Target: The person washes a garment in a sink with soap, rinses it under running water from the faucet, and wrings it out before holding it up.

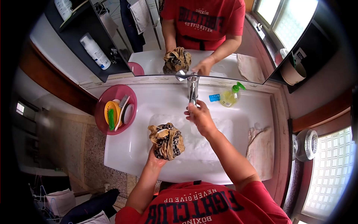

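Note:
My left hand (156,159) holds up a bundled tan and black patterned cloth (168,143) from below, over the left part of the white sink (123,149). The cloth is crumpled, and most of the fingers are hidden beneath it. At the chrome faucet (192,89), my right hand (203,121) has its fingers curled around the end of the spout. White suds (203,143) lie in the basin under my right forearm.
A pink basin (100,121) with brushes and a yellow basket sits at the sink's left corner. Behind the right side are a soap pump bottle (228,98) and a small blue packet (214,98). A pale cloth (261,153) lies along the right rim, and a mirror (220,67) stands behind.

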`<state>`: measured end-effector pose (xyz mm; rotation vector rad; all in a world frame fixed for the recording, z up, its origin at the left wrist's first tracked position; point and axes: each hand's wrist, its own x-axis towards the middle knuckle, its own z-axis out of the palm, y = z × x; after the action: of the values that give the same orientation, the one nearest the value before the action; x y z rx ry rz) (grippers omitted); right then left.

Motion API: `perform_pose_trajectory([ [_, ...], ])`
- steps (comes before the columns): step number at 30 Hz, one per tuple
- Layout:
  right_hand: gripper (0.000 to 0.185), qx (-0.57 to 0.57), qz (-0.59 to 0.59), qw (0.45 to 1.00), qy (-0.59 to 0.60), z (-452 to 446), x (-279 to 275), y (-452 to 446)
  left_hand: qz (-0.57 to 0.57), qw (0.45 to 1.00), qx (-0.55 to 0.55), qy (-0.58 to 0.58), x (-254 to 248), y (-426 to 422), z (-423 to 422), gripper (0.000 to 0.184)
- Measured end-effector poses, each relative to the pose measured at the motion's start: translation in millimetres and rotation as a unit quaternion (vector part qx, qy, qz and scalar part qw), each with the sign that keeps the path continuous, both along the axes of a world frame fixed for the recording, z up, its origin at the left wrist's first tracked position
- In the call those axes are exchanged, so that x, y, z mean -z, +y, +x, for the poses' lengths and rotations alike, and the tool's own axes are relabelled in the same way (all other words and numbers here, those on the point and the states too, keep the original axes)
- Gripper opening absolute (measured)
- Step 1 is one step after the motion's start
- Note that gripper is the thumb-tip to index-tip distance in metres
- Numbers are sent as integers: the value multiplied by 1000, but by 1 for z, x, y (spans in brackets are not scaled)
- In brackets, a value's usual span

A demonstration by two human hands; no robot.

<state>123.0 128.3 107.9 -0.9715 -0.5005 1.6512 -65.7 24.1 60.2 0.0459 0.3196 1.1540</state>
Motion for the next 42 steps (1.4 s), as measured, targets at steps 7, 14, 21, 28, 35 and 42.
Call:
perform_pose_trajectory([
  [7,31,62,134,948,-280,-24,26,9,-20,1000,1,12,-15,-8,6,46],
  [14,28,14,72,997,-21,-10,62,4,29,998,-20,49,-26,-13,1,47],
  [21,19,-317,223,491,-780,22,148,-45,-87,991,-96,37,-8,-31,-22,40],
  [28,31,-210,398,472,-758,38,183,-51,-89,990,-99,42,-16,-38,-27,40],
  [35,17,-229,385,457,-768,28,174,-46,-79,989,-114,57,-32,-35,-27,40],
  [42,21,-195,356,494,-769,14,194,-25,-95,985,-127,62,-29,-36,-31,41],
])
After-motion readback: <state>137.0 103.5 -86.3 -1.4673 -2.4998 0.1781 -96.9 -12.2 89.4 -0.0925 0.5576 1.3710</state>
